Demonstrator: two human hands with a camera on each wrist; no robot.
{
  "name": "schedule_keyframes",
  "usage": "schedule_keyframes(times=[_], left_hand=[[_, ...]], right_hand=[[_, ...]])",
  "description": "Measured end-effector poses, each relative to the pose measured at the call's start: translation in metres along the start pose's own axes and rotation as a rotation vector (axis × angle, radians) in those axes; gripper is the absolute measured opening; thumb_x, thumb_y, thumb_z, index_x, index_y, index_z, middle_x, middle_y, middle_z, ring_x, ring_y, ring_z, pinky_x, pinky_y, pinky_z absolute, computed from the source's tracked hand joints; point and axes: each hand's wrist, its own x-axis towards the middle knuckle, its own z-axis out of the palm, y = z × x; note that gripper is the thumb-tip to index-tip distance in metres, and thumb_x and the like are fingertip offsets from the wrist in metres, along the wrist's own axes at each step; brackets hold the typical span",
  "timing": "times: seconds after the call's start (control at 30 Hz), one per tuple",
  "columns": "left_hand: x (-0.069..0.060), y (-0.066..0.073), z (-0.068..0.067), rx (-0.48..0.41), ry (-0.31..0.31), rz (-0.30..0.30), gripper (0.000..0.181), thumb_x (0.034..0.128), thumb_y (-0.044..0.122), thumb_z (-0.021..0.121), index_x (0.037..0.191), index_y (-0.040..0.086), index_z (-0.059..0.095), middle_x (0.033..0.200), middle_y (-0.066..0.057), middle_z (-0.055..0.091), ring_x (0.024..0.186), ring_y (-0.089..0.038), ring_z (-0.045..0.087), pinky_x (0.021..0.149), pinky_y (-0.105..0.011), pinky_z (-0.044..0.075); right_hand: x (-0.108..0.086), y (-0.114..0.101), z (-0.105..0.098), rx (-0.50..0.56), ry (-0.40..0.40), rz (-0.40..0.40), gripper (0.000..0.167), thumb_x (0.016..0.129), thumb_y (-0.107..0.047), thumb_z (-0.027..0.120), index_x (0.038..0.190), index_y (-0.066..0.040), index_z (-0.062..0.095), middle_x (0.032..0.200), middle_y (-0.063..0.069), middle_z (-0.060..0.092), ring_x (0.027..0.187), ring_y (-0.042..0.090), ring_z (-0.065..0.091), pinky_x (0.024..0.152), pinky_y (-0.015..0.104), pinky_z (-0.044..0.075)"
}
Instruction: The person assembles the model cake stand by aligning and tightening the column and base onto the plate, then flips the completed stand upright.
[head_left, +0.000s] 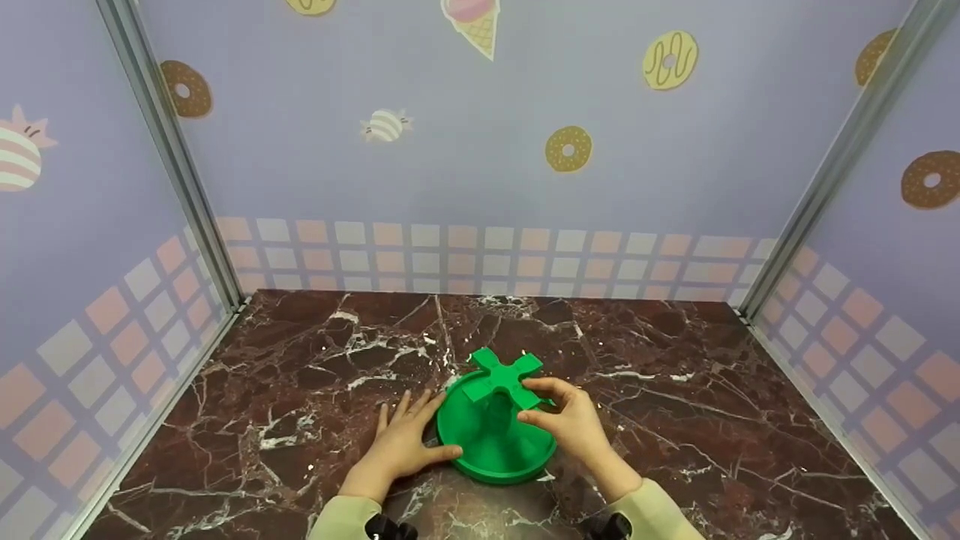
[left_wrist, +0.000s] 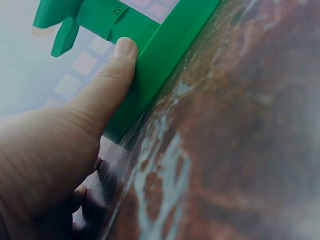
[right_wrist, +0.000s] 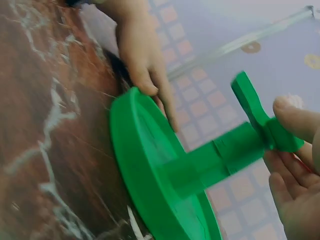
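Note:
A green round dish-like base (head_left: 496,478) stands on the table, with a thick upright post (right_wrist: 220,157) rising from its middle. On top of the post is a flat four-armed green cross piece (head_left: 504,374). My right hand (head_left: 576,421) pinches one arm of this cross between thumb and fingers. At the base's left side my left hand (head_left: 401,442) lies with fingers spread straight along the outer edge and its thumb on the rim (left_wrist: 150,67). Small markings, including "32", show on the post in the left wrist view.
The table top (head_left: 300,367) is dark red marble pattern with white veins. Lilac walls (head_left: 480,187) with sweets and tile prints close off the back and both sides. Metal posts (head_left: 180,172) stand at the back corners.

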Motion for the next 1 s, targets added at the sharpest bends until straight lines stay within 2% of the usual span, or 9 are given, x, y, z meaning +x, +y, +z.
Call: schedule_keyframes(times=[0.1,0.23,0.5,0.6,0.8,0.9,1.0], left_hand=[[0.000,0.000,0.000,0.003,0.004,-0.004,0.102,0.0796,0.069,0.074,0.163,0.026,0.034,0.170,-0.014,0.029,0.160,-0.045,0.011,0.124,-0.074,-0.003],[0.001,0.001,0.000,-0.004,0.003,-0.008,0.102,0.0792,0.069,0.075,0.163,0.026,0.034,0.170,-0.014,0.029,0.160,-0.045,0.010,0.124,-0.074,-0.003],[0.001,0.001,-0.001,-0.009,0.002,-0.010,0.103,0.0789,0.069,0.075,0.163,0.026,0.034,0.170,-0.014,0.029,0.160,-0.045,0.010,0.124,-0.074,-0.004],[0.001,0.001,-0.001,-0.010,0.001,-0.006,0.104,0.0788,0.069,0.075,0.163,0.026,0.033,0.170,-0.014,0.028,0.160,-0.045,0.009,0.123,-0.074,-0.003],[0.000,0.001,0.000,-0.010,0.000,0.001,0.103,0.0788,0.069,0.075,0.163,0.026,0.033,0.170,-0.015,0.028,0.160,-0.046,0.010,0.123,-0.074,-0.003],[0.000,0.001,0.000,-0.009,0.005,0.004,0.104,0.0787,0.069,0.075,0.163,0.025,0.034,0.170,-0.015,0.029,0.160,-0.046,0.010,0.123,-0.075,-0.003],[0.000,0.000,0.000,-0.011,0.004,0.003,0.104,0.0784,0.070,0.075,0.163,0.025,0.034,0.170,-0.015,0.029,0.160,-0.046,0.010,0.123,-0.075,-0.003]], right_hand=[[-0.004,-0.002,0.009,-0.014,0.040,-0.009,0.047,0.080,-0.010,0.088,0.123,-0.002,0.071,0.130,0.019,0.069,0.121,0.034,0.065,0.100,0.046,0.058],[-0.006,-0.002,0.016,-0.028,0.069,-0.024,0.047,0.080,-0.011,0.088,0.122,-0.002,0.070,0.130,0.018,0.068,0.120,0.036,0.064,0.101,0.047,0.058],[-0.006,-0.005,0.015,-0.042,0.060,-0.040,0.050,0.078,-0.013,0.090,0.123,-0.005,0.068,0.130,0.016,0.068,0.120,0.037,0.064,0.100,0.048,0.058],[-0.005,-0.007,0.010,-0.038,0.091,-0.064,0.047,0.079,-0.013,0.089,0.120,-0.004,0.069,0.125,0.017,0.070,0.115,0.032,0.067,0.098,0.044,0.059],[0.012,-0.007,-0.008,0.012,0.234,-0.096,0.037,0.086,-0.005,0.082,0.119,0.003,0.068,0.118,0.023,0.071,0.104,0.025,0.071,0.088,0.025,0.059],[0.024,-0.001,-0.019,0.053,0.201,-0.065,0.041,0.089,-0.003,0.079,0.127,0.005,0.066,0.125,0.025,0.069,0.111,0.031,0.070,0.086,0.019,0.058],[0.035,0.007,-0.027,0.126,0.071,-0.006,0.048,0.092,0.000,0.073,0.138,0.006,0.059,0.139,0.026,0.063,0.126,0.039,0.063,0.089,0.019,0.058]])
